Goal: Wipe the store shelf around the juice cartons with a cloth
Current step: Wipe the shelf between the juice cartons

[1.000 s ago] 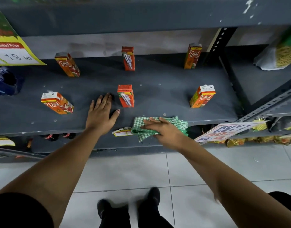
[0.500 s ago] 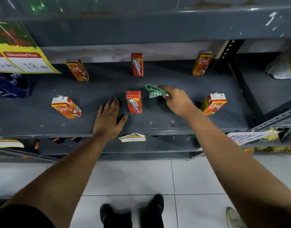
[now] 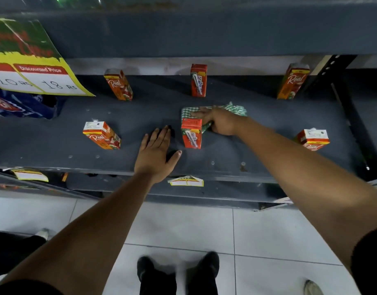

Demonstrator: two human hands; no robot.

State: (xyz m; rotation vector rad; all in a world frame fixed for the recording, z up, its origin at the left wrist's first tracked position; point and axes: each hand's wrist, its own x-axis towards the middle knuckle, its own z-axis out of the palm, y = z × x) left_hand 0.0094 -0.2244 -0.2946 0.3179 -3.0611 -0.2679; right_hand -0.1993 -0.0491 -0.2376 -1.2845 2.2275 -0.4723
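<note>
I have the right hand (image 3: 220, 122) pressed flat on the green checked cloth (image 3: 234, 109), palm down with the fingers stretched toward the left, pinning the fabric to the grey shelf (image 3: 55, 145) rather than closing around it; the cloth lies just behind the middle front carton (image 3: 191, 133), touching its rear edge, and part of it bunches out beyond my wrist on the right; my left hand (image 3: 156, 155) rests open and flat on the bare shelf just left of that same carton, thumb spread toward it, gripping nothing; six juice cartons stand on the shelf in two rows; in the back row I see the left rear carton (image 3: 119, 84) leaning a little, the middle rear carton (image 3: 198, 80) upright, and the right rear carton (image 3: 293, 80) beside the dark upright post (image 3: 332, 67); in the front row the left front carton (image 3: 101, 135) and the right front carton (image 3: 313, 139) sit well apart from my hands; a yellow price sign (image 3: 40, 77) hangs at the upper left; a small label (image 3: 185, 181) is stuck to the shelf's front edge below my left hand; my dark shoes (image 3: 177, 271) stand on the pale tiled floor (image 3: 183, 226).
</note>
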